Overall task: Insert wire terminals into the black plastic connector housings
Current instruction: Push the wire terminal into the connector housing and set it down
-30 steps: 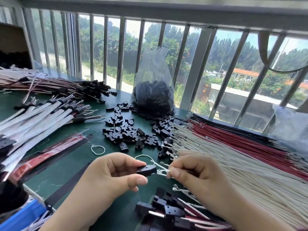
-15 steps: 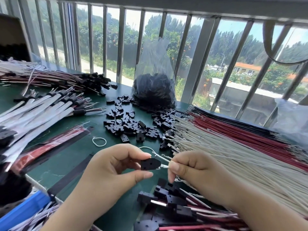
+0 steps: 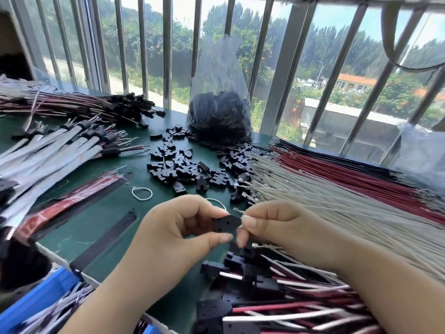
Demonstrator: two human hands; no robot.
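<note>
Seating a terminal, centre of the frame.
My left hand (image 3: 183, 233) is pinching a black housing (image 3: 227, 223); my right hand (image 3: 279, 227) is pinching what seems a white wire's terminal (image 3: 241, 225) against it.

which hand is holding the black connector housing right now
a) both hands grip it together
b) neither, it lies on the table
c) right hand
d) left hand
d: the left hand pinches the black connector housing between thumb and fingers, while the right hand pinches a white wire end at the housing's right edge.
</note>
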